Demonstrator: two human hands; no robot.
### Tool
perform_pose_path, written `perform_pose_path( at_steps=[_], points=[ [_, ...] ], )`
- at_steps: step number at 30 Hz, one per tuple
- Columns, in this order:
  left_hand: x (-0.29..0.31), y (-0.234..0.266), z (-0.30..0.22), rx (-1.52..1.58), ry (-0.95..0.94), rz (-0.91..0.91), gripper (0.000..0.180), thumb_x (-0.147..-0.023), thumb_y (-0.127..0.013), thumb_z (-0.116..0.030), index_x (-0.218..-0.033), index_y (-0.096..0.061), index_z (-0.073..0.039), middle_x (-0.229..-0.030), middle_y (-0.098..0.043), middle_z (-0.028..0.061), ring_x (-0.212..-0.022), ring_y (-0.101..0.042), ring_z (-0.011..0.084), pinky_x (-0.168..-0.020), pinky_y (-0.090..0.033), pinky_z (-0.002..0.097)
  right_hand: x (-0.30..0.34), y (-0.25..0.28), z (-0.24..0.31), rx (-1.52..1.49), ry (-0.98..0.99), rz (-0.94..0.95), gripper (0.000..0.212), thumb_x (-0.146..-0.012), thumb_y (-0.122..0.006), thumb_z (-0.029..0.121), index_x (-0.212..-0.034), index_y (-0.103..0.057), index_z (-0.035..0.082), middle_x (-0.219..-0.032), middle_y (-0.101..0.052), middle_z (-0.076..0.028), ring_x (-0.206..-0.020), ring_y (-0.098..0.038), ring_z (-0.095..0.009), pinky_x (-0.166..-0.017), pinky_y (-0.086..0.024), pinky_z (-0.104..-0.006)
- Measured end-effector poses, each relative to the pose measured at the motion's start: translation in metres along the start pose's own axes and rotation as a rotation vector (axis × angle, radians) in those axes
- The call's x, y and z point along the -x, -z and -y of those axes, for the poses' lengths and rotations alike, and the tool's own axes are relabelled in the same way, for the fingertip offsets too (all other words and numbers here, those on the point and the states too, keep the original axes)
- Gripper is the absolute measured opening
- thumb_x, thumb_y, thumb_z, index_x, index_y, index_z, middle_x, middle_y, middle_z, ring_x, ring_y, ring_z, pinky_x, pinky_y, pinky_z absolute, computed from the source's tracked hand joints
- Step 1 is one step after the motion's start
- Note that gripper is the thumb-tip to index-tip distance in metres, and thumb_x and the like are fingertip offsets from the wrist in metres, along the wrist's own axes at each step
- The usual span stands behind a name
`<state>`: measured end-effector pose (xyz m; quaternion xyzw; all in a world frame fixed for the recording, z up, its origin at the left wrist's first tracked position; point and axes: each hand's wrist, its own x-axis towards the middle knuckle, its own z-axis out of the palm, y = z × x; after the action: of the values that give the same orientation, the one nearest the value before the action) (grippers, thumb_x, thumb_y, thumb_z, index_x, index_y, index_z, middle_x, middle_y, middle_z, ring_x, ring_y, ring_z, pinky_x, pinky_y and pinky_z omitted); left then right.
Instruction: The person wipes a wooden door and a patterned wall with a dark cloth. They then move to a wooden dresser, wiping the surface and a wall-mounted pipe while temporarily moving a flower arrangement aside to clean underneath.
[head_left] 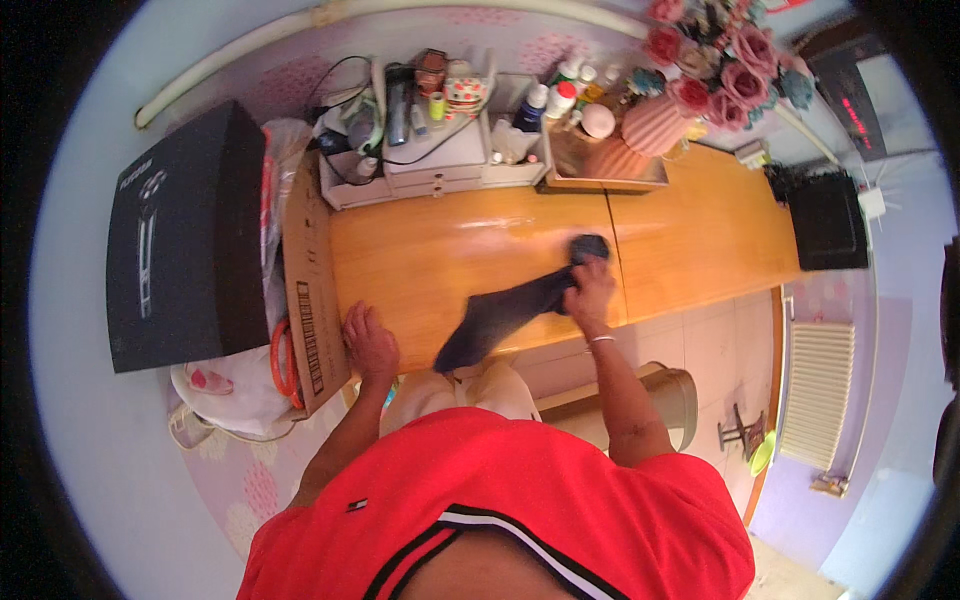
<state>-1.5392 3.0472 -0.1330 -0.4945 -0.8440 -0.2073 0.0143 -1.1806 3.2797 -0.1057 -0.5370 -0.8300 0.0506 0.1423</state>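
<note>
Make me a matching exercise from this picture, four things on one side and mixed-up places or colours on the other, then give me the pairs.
Things
1. Left hand
2. Right hand
3. Flowers
4. Radiator

Places or colours
A. Cream and ribbed, at the wall on the right
B. At the near edge of the wooden table, beside the cardboard box
C. Pink, red and teal
D. On the dark cloth

Pairs: 1-B, 2-D, 3-C, 4-A

This looks like a home: flowers (745, 68), toiletry bottles (531, 108), a radiator (818, 395).
</note>
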Motion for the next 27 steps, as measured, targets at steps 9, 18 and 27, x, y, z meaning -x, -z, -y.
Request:
perform_pose_path(
  at_steps=[9,18,27],
  points=[
    [-0.001,0.005,-0.001,-0.010,-0.012,-0.023,0.040,-0.080,-0.060,-0.005,-0.119,-0.054,-0.001,-0.137,-0.047,0.0179,-0.131,-0.040,0.0379,-0.111,-0.032,0.0515,0.005,-0.007,0.207,-0.076,0.109,0.219,0.057,-0.066,-0.071,0.034,-0.118,-0.059,0.014,-0.140,-0.044,-0.017,-0.136,-0.030,-0.044,-0.104,-0.025,-0.0650],
    [0.003,-0.002,0.002,0.057,-0.014,0.001,0.044,-0.077,-0.059,-0.003,-0.121,-0.053,-0.001,-0.138,-0.046,0.0191,-0.133,-0.038,0.0400,-0.113,-0.029,0.0538,-0.020,-0.023,0.110,0.138,0.131,0.033,0.024,-0.072,-0.066,0.017,-0.096,-0.063,0.013,-0.124,-0.054,-0.012,-0.123,-0.044,-0.036,-0.099,-0.035,-0.0547],
    [-0.041,-0.006,-0.031,0.315,0.167,0.040,0.033,-0.082,-0.058,-0.003,-0.115,-0.053,-0.002,-0.121,-0.050,0.0197,-0.110,-0.050,0.0354,-0.094,-0.042,0.0473,-0.032,-0.012,0.025,0.306,-0.339,-0.150,0.033,-0.079,-0.063,0.017,-0.111,-0.057,0.013,-0.136,-0.052,-0.011,-0.131,-0.040,-0.036,-0.104,-0.029,-0.0547]
  ],
)
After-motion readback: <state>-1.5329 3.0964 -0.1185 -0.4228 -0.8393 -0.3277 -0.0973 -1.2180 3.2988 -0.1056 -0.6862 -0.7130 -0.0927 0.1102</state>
